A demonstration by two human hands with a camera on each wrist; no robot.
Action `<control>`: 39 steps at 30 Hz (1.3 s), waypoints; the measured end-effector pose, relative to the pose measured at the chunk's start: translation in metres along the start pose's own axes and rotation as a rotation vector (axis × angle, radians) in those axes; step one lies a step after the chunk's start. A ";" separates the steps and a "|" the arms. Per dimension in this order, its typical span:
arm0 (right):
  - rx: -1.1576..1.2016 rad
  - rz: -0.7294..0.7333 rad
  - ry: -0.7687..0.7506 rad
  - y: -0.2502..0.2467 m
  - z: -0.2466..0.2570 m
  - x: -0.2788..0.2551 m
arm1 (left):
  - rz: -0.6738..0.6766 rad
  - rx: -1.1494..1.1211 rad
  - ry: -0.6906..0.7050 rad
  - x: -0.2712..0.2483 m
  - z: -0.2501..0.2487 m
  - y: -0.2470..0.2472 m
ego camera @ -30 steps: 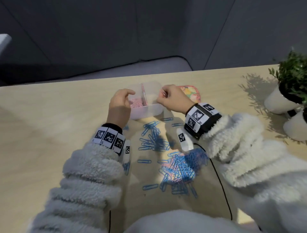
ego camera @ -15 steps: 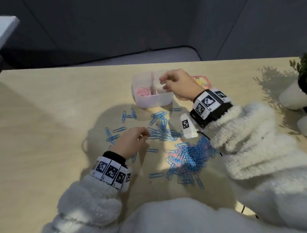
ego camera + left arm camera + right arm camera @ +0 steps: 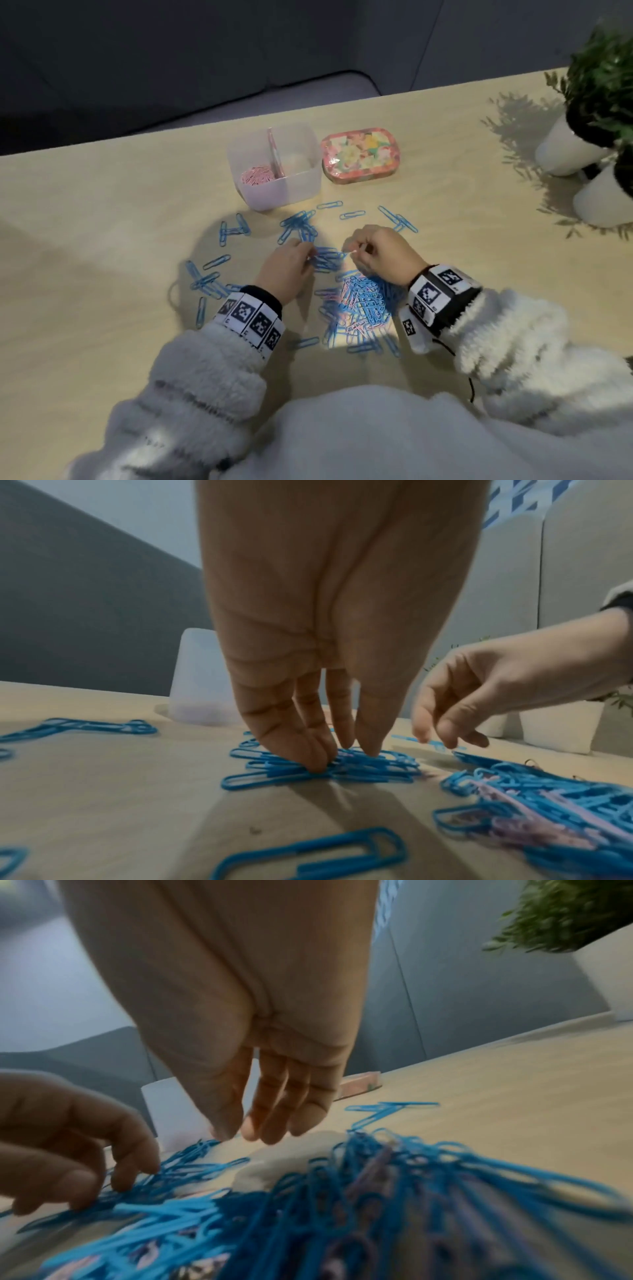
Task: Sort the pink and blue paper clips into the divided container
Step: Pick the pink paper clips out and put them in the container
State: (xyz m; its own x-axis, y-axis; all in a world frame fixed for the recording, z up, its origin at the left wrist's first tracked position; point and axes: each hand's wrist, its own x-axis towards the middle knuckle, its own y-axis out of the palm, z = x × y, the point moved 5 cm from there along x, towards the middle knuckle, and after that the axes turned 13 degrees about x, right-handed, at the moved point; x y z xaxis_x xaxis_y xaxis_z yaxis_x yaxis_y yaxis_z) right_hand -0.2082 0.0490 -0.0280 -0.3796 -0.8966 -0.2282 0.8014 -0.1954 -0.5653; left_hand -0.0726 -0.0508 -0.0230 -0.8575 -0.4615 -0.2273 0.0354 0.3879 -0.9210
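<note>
The clear divided container [image 3: 310, 178] stands at the back, with pink clips [image 3: 255, 175] in its left compartment. Blue clips [image 3: 298, 222] lie scattered in front of it. A mixed blue and pink pile [image 3: 359, 305] lies between my wrists. My left hand [image 3: 310, 251] has its fingertips [image 3: 315, 761] and thumb gathered down on a bunch of blue clips [image 3: 377, 769]. Just right of it, my right hand [image 3: 352, 251] hovers low with thumb and forefinger [image 3: 448, 739] pinched at the end of a clip whose colour is unclear.
A floral tin [image 3: 359, 154] sits right of the container. Two white pots with green plants [image 3: 568, 150] stand at the far right. A black cable [image 3: 471, 387] runs from my right wrist. Stray blue clips [image 3: 205, 281] dot the wood on the left.
Both hands left the container. The left dropped to the table first and slid right onto the blue bunch. The right then came back down beside it.
</note>
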 end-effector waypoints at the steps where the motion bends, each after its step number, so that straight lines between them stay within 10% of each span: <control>1: -0.046 0.007 -0.004 0.004 0.006 0.006 | 0.006 0.021 -0.012 0.001 0.003 0.001; 9: -0.127 0.169 0.081 0.010 -0.001 0.027 | 0.006 0.147 -0.174 -0.011 0.034 -0.011; 13: 0.118 0.004 0.152 -0.016 -0.008 0.028 | -0.029 0.129 -0.148 0.000 0.022 -0.015; 18: -0.137 -0.219 0.123 -0.026 -0.006 0.021 | -0.023 0.141 0.025 0.033 -0.007 -0.014; 24: -0.192 0.096 0.028 0.019 0.011 0.008 | 0.083 0.242 0.057 0.049 -0.008 -0.004; 30: -0.157 0.160 0.049 0.031 0.009 0.007 | -0.120 0.191 -0.021 0.048 0.017 -0.017; 39: 0.394 -0.357 0.319 -0.069 -0.053 -0.014 | 0.069 0.298 0.144 0.046 0.000 -0.001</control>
State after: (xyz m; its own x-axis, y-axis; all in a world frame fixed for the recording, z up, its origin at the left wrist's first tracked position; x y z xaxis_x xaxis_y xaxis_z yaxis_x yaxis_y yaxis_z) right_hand -0.2826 0.0960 -0.0279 -0.7264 -0.5979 -0.3389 0.6869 -0.6481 -0.3288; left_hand -0.1120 -0.0722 -0.0329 -0.9110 -0.3165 -0.2645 0.2259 0.1538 -0.9619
